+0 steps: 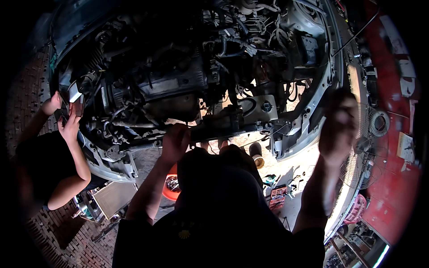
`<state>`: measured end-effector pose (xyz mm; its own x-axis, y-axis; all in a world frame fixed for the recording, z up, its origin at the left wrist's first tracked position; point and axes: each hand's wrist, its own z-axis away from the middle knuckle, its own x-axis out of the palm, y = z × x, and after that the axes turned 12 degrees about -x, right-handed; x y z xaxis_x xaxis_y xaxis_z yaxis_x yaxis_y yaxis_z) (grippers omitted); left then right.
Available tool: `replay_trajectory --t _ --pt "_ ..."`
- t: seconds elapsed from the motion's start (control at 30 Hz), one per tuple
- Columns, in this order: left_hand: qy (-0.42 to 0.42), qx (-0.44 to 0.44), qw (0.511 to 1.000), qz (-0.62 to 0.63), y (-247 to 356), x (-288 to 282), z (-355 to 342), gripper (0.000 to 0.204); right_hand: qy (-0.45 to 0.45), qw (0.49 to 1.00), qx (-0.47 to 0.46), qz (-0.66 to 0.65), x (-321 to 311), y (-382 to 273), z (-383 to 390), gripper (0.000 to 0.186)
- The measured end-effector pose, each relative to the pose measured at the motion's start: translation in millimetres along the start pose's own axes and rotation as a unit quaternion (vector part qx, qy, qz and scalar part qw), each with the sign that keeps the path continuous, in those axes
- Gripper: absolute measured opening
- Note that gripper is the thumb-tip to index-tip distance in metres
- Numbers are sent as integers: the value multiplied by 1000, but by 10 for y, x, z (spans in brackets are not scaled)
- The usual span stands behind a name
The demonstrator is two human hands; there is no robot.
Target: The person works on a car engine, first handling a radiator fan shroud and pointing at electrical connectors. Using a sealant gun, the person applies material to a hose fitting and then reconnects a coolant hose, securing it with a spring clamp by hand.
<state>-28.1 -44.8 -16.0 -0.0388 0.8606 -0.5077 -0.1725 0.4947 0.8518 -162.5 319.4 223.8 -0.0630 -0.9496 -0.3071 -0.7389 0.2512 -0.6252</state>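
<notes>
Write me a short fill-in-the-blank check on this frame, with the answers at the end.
1. The person's ____ hand overlaps the black crossmember in view.
2. The person's blurrier hand is the ____ one.
3. The co-worker appears toward the picture's ____ edge.
4. The car-body panel at far right is mostly ____.

Missing words: left; right; left; red.

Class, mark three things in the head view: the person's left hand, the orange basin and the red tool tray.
Left hand (174, 142): head view, on the back of the hand.
Orange basin (169, 195): head view, on its near rim.
Red tool tray (275, 205): head view, on its lower part.
</notes>
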Motion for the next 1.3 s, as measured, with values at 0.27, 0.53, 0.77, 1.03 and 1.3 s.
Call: replay_trajectory --t 0.27,0.53,0.77,1.03,1.3 --pt "2 -19 998 -53 -400 38 -169 11 -180 942 269 85 498 979 909 19" --pt "33 -155 982 101 -646 154 -230 19 -246 903 347 65 653 1976 1162 33" --pt "109 -135 978 -118 -383 224 -237 14 -505 806 211 226 1266 3136 1434 36" --pt "128 -159 962 -181 -284 341 -134 14 -460 776 412 128 1460 3833 2090 50" --pt "115 -183 957 -194 -154 329 -49 11 -628 662 341 225 1337 3158 1512 45"
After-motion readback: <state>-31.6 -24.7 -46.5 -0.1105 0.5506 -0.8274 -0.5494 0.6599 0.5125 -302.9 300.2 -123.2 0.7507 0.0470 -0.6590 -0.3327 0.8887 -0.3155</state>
